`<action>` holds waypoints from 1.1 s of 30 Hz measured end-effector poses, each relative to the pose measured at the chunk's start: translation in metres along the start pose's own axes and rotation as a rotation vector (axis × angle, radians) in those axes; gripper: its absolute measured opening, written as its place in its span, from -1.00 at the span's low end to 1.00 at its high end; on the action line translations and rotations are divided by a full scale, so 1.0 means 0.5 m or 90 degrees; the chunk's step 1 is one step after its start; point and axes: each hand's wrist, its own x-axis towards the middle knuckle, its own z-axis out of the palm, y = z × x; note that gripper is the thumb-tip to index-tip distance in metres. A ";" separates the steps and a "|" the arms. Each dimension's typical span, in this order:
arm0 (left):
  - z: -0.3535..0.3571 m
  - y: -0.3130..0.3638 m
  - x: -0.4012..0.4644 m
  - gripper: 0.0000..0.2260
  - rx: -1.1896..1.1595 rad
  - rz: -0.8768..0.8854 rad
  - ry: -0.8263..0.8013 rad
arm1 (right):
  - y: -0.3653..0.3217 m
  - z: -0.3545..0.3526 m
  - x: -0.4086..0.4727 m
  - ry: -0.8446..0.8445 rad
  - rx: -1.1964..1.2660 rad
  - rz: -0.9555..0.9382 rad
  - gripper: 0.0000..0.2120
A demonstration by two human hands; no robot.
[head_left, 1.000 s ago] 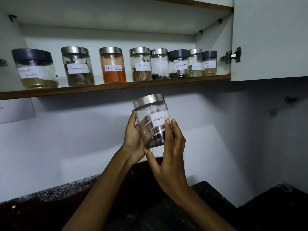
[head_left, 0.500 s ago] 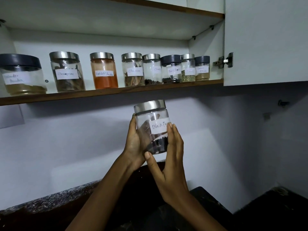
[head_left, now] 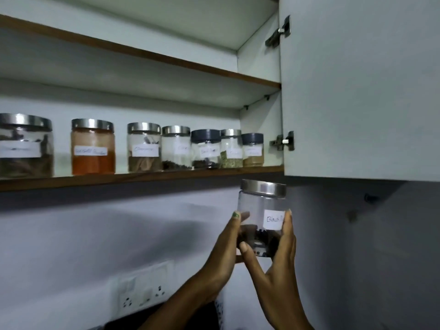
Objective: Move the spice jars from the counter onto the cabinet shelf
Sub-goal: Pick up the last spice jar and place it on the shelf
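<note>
Two hands lifting a labelled spice jar toward the cabinet shelf

Both hands grip one clear jar [head_left: 261, 217] with a steel lid, a partly hidden handwritten label and dark contents at the bottom. It is held upright in the air at about 4 o'clock in the head view, just below the front edge of the cabinet shelf [head_left: 142, 178] and under the lower corner of the open cabinet door [head_left: 357, 91]. The left hand [head_left: 226, 244] wraps the jar's left side, thumb forward; the right hand [head_left: 278, 256] cups the right side and base, fingers pointing up along the wall of the jar. Both forearms rise from 6 o'clock. Seven jars [head_left: 176, 147] stand in a row on the shelf, filling it to the right-hand wall at 3 o'clock. Judged step: mid-lift, jar not yet placed. The next move probably calls for raising the jar above the shelf edge, clearing the door corner, and finding a gap; free room appears to lie between the jars toward 9 o'clock
</note>
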 end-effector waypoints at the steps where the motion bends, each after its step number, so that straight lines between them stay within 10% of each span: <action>1: 0.017 0.002 0.017 -0.50 0.016 0.007 -0.010 | 0.011 -0.016 0.026 0.010 -0.013 -0.011 -0.16; 12: 0.102 0.007 0.205 -0.49 0.231 0.063 -0.017 | 0.116 -0.105 0.324 0.089 -0.075 -0.113 -0.14; 23: 0.061 0.045 0.389 -0.32 0.834 0.350 0.138 | 0.202 -0.086 0.538 0.092 -0.180 -0.145 -0.14; 33: 0.039 0.016 0.463 -0.27 1.013 0.323 0.110 | 0.268 -0.056 0.585 0.048 -0.256 -0.176 -0.16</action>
